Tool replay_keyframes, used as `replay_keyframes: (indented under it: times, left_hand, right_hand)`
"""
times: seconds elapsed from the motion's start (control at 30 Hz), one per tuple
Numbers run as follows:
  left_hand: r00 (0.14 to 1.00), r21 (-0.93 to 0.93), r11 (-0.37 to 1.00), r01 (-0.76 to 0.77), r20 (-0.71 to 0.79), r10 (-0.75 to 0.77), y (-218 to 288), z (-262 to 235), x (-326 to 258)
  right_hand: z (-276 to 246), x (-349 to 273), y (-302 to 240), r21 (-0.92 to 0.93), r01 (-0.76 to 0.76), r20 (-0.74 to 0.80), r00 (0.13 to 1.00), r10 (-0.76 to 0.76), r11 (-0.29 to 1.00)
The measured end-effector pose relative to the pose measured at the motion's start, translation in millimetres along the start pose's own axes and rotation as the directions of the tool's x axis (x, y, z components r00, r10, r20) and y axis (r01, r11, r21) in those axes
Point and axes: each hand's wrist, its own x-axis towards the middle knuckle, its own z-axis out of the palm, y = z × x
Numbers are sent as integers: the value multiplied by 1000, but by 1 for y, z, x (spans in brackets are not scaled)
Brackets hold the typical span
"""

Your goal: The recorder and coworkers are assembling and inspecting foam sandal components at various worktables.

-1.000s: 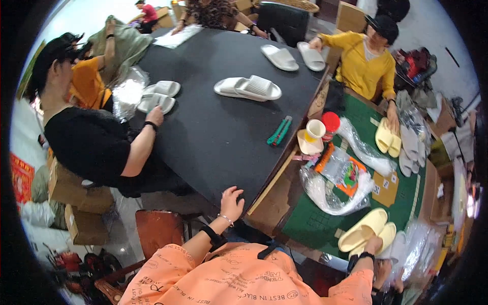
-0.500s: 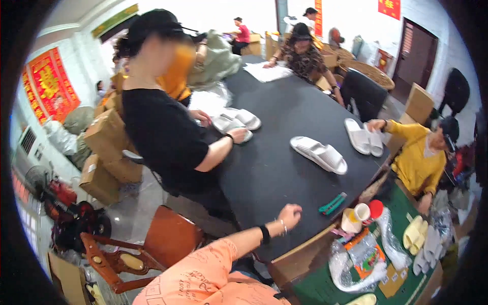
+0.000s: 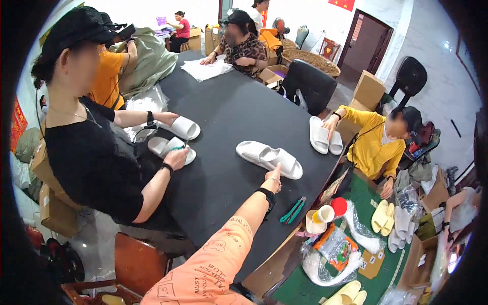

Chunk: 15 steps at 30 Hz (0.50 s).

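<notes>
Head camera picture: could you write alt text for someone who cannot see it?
The wearer's left hand, arm in an orange sleeve, reaches across a black table to a pair of white slippers. Other seated people handle white slippers around the table; the right hand is out of view.

White walls [image 3: 432, 56], dark doorway [image 3: 368, 43], black office chairs [image 3: 312, 86]

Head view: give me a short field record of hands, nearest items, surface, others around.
left hand: stretched out over the table, reaching a pair of white foam slippers; contact unclear
right hand: not in view
surface: large black table
near the edge: green-handled snips, cream paper cup
others: person in black top handling white slippers; person in yellow top touching another white pair
</notes>
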Motion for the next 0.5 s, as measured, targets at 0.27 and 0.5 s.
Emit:
replay_keyframes:
  times: [0.27, 0.5]
  left_hand:
    - [974, -122, 993, -9, 222, 36, 14, -21, 57]
    - [993, -125, 992, -25, -122, 10, 16, -27, 59]
  right_hand:
    - [-46, -52, -59, 307, -237, 167, 967, 192, 922]
    - [-32, -13, -104, 454, -332, 320, 927, 196, 827]
